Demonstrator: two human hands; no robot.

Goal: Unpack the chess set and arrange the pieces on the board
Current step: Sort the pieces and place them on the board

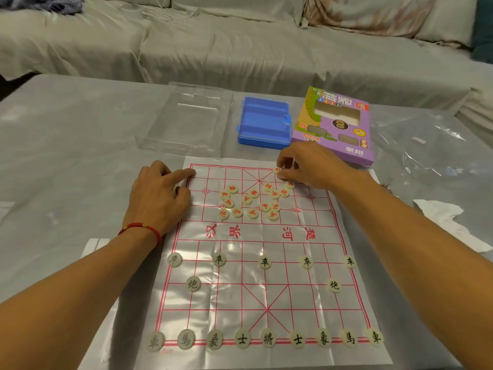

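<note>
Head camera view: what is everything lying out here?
Board: one, clear sheet with red lines, middle of table.
Black pieces: sixteen, pale with black characters, set out on near half.
Red pieces: about sixteen, pale with red characters, mostly heaped on far half.
Blue tray: one, beyond board.
Clear lid: one, left of tray.
Purple box: one, right of tray.
Sofa: grey, behind.
Left hand: presses board's far-left corner.
Right hand: pinches a red piece.

Black pieces (pixel 268 338) arrayed on near half of board (pixel 266 231); red pieces (pixel 250 201) clustered far half.
</note>
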